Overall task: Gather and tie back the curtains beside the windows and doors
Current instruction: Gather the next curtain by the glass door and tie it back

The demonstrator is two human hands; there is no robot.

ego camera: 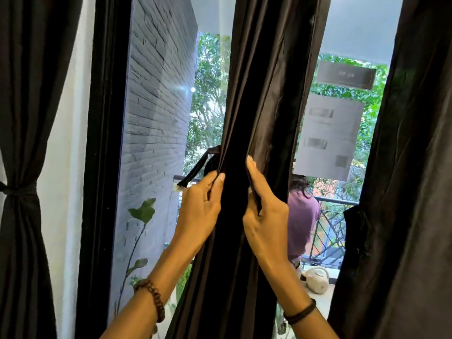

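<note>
A dark brown curtain [264, 81] hangs gathered in front of the middle of the glass door. My left hand [199, 206] grips its left folds, and a dark tie-back strap [195, 168] sticks out just above that hand. My right hand [263, 209] pinches the other end of the strap [254, 192] against the curtain's right side. At the far left another dark curtain [19, 118] hangs tied at its waist by a band [18, 190]. A third curtain [403, 167] hangs loose at the right.
The black door frame [102, 143] stands left of the glass. Outside are a grey brick wall [156, 118], a potted plant [144, 214], a balcony railing [332, 216], a person in a purple shirt [302, 216] and a pale teapot [316, 280]. Paper notices [330, 135] stick to the glass.
</note>
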